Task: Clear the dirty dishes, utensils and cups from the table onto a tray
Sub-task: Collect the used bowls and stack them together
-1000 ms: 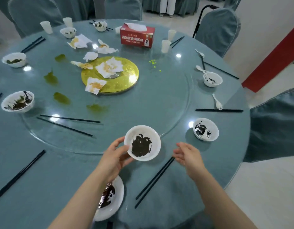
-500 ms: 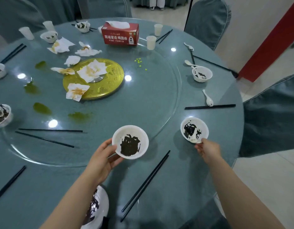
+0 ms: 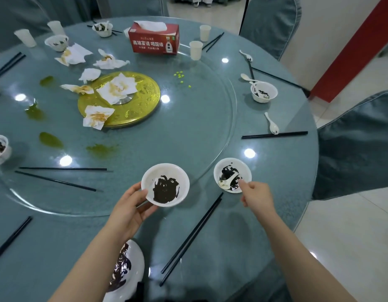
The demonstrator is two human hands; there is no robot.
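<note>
**Two bowls in hand, most of the table still to clear**

The left hand (image 3: pixel 132 205) is gripping a dirty bowl (image 3: pixel 165 184) by its near rim, thumb over the edge, holding it just above the table (image 3: pixel 210 136). The right hand (image 3: pixel 255 196) is pinching the near rim of a second bowl (image 3: pixel 232 175), which has a spoon (image 3: pixel 229 180) lying inside; whether this bowl is lifted or still resting on the table cannot be told. The two bowls are sitting close together but apart.

No tray is showing in the view, so nothing can be judged as delivered. By the look of things the clearing is at an early stage. Still lying out are a smeared plate (image 3: pixel 125 269) at the near edge under the left forearm, a pair of chopsticks (image 3: pixel 192 237) between the arms, more chopsticks scattered round the rim, a bowl (image 3: pixel 263 91) and loose spoons on the right, further bowls on the left and far side, several cups (image 3: pixel 195 50), and soiled napkins around the gold turntable (image 3: pixel 143 92). Stacking the two held bowls is looking like the likely next move.
</note>
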